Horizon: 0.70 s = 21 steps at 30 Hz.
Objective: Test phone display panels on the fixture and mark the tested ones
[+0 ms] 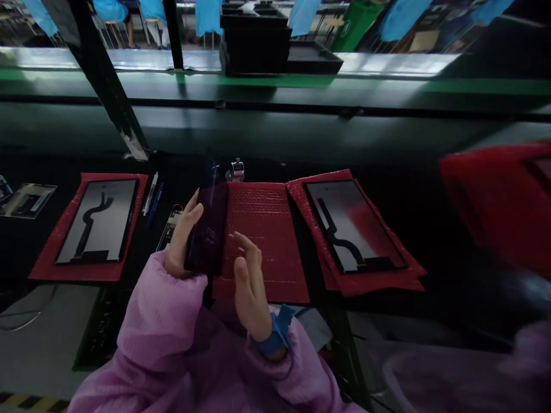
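My left hand [183, 238] grips a dark, glossy screen panel [209, 229] by its left edge, fingers behind and thumb in front. The panel is raised on edge and tilted, with small light marks near its lower right. Just right of it, my right hand [252, 287] is held open, fingers stretched out towards the panel and no object in them. A blue band [275, 335] circles that wrist. Beneath and beyond both hands lies a red bubble-wrap sheet [267, 246] on the black table.
Screen panels with ribbon cables lie on red wrap at left [109, 221] and right [344, 212]. Pens [150, 195], a circuit board [169, 229] and a small metallic object [237, 169] are nearby. Another person's blurred red wrap [503, 201] enters from the right. Black trays [256, 46] stand behind.
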Available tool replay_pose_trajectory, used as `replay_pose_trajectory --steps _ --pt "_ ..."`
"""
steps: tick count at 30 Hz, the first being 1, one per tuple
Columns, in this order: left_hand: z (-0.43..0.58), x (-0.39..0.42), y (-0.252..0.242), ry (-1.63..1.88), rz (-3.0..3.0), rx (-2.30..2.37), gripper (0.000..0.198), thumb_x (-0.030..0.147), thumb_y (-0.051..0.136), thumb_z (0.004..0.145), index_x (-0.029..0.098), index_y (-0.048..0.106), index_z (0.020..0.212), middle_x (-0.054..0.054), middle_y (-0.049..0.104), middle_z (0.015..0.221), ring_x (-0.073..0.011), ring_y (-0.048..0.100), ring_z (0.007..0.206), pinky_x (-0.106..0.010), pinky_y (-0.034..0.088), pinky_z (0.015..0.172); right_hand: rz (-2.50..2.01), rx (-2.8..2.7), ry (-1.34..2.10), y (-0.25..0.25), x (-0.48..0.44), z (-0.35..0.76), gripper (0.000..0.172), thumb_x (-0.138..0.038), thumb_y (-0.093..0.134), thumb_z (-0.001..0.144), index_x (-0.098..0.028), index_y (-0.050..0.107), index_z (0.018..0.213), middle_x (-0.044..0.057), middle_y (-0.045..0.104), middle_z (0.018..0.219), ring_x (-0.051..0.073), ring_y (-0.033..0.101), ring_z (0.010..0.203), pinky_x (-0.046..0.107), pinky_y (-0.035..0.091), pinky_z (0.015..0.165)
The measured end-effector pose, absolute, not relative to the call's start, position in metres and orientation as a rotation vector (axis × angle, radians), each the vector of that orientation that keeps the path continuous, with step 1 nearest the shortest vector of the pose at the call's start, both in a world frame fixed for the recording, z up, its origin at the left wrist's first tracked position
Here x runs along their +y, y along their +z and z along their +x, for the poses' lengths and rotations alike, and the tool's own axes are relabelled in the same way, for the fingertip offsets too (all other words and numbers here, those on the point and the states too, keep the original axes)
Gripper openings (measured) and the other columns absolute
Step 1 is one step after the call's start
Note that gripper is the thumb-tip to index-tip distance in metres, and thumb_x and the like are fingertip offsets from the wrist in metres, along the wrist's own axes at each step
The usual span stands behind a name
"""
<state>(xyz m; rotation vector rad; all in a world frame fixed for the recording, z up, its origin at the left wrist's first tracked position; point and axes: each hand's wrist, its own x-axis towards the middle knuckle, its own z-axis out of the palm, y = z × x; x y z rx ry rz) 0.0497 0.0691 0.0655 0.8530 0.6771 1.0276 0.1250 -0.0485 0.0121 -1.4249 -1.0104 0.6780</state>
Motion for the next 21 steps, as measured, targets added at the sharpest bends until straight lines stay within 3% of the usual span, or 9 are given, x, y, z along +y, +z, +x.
replay_pose_trajectory --steps 4,7,10,13,17,21 --pt "0.044 0.067 0.07 1.077 0.685 0.775 0.027 0.033 0.07 0.08 0.02 0.072 0.104 -0.003 0.076 0.106 -0.0262 0.066 0.122 -0.034 0.054 0.103 -1.378 -1.269 0.709 0.009 -0.048 0.122 0.068 -0.065 0.036 0.102 -0.024 0.033 0.156 0.013 0.05 0.151 0.028 0.04 0.144 0.054 0.037 0.121" --pt "0.043 0.071 0.074 1.097 0.651 0.788 0.016 0.028 0.068 0.075 0.02 0.07 0.09 -0.003 0.076 0.097 -0.0271 0.069 0.113 -0.033 0.058 0.093 -1.007 -1.396 0.712 0.014 -0.054 0.122 0.066 -0.066 0.03 0.103 -0.033 0.021 0.16 0.007 0.047 0.155 0.025 0.041 0.146 0.05 0.037 0.122" --pt "0.035 0.08 0.075 1.045 0.664 0.837 0.006 0.025 0.065 0.074 0.02 0.063 0.072 -0.003 0.074 0.083 -0.0237 0.072 0.089 -0.029 0.059 0.073 -1.195 -1.259 0.757 0.013 -0.058 0.125 0.057 -0.061 0.033 0.105 -0.034 0.033 0.155 0.006 0.047 0.155 0.023 0.04 0.147 0.049 0.035 0.124" --pt "0.023 0.091 0.074 0.973 0.698 0.892 0.005 0.022 0.063 0.074 0.018 0.066 0.076 -0.002 0.073 0.08 -0.0165 0.068 0.069 -0.025 0.054 0.062 -1.561 -1.055 0.856 0.006 -0.055 0.128 0.066 -0.067 0.034 0.102 -0.023 0.043 0.15 0.012 0.045 0.156 0.027 0.035 0.149 0.053 0.031 0.125" --pt "0.01 0.097 0.076 0.956 0.652 0.899 0.024 0.021 0.063 0.071 0.017 0.069 0.094 -0.003 0.075 0.089 -0.0172 0.069 0.07 -0.027 0.056 0.064 -1.615 -0.925 0.918 -0.002 -0.049 0.131 0.078 -0.074 0.035 0.098 -0.021 0.036 0.156 0.015 0.042 0.16 0.029 0.035 0.151 0.055 0.031 0.124" --pt "0.011 0.092 0.074 0.979 0.577 0.905 0.014 0.027 0.065 0.067 0.017 0.065 0.077 -0.002 0.067 0.067 -0.0173 0.062 0.056 -0.029 0.051 0.055 -1.511 -0.999 0.883 0.006 -0.051 0.136 0.068 -0.064 0.035 0.103 -0.029 0.027 0.161 0.011 0.036 0.165 0.026 0.037 0.152 0.053 0.034 0.122"
